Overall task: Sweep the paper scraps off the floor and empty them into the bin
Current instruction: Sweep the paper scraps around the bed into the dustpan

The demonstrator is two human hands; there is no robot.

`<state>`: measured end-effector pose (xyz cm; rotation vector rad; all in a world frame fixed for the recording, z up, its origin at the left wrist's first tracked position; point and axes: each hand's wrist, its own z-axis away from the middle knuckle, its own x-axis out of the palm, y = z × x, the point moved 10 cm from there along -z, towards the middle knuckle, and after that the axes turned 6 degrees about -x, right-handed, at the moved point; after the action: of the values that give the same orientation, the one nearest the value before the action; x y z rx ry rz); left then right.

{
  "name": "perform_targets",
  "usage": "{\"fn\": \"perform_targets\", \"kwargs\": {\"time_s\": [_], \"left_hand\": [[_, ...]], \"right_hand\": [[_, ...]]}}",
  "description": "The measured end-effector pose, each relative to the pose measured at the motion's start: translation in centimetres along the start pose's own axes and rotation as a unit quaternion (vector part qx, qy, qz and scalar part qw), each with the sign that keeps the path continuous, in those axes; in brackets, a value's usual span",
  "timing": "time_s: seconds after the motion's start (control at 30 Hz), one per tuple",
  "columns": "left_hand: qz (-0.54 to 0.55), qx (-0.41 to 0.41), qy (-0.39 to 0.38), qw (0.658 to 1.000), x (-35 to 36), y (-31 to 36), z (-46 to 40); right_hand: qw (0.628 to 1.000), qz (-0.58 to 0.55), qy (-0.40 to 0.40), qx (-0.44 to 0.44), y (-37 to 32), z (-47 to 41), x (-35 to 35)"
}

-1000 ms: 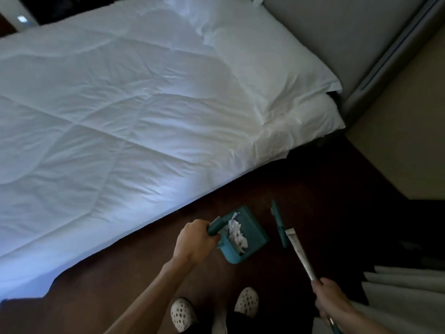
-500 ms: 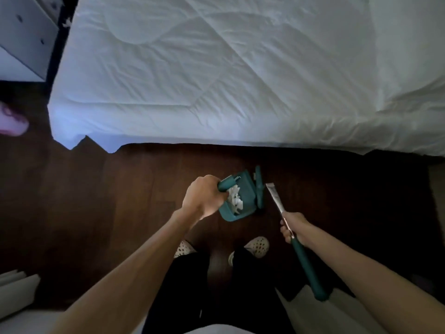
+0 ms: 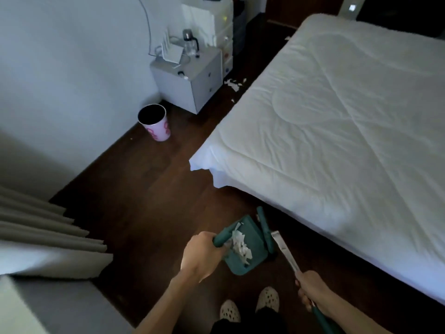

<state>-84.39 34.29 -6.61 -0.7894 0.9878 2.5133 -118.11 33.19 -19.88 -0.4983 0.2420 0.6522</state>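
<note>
Left hand gripping dustpan — scraps inside, right hand holding broom

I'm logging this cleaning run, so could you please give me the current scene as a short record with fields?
left hand: left hand grips the dustpan by its handle
right hand: right hand grips the broom handle
dustpan load: white paper scraps lie in it
bin: pink bin stands upright by the wall, apart from the dustpan
left to sweep: more scraps on the floor between nightstand and bed
</note>
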Motion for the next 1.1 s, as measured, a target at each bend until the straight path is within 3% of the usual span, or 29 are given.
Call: {"fn": "perform_targets", "kwargs": {"time_s": [0.37, 0.67, 0.9, 1.1], "left_hand": [[0.123, -0.167, 0.164, 0.964, -19.1, -9.7, -7.0], [0.115, -0.207, 0.236, 0.942, -32.1, -8.5, -16.0], [0.138, -0.182, 0.201, 0.953, -39.8, -6.1, -27.9], [0.088, -0.134, 0.136, 0.978, -45.0, -1.6, -39.8]], "right_hand": [[0.973, 0.172, -0.121, -0.093, -25.6, -5.6, 14.0], [0.969, 0.134, -0.191, -0.079, -44.7, -8.4, 19.8], [0.977, 0.107, -0.167, -0.076, -56.7, -12.8, 21.9], [0.988, 0.060, -0.123, -0.078, -66.4, -15.1, 22.1]]}}
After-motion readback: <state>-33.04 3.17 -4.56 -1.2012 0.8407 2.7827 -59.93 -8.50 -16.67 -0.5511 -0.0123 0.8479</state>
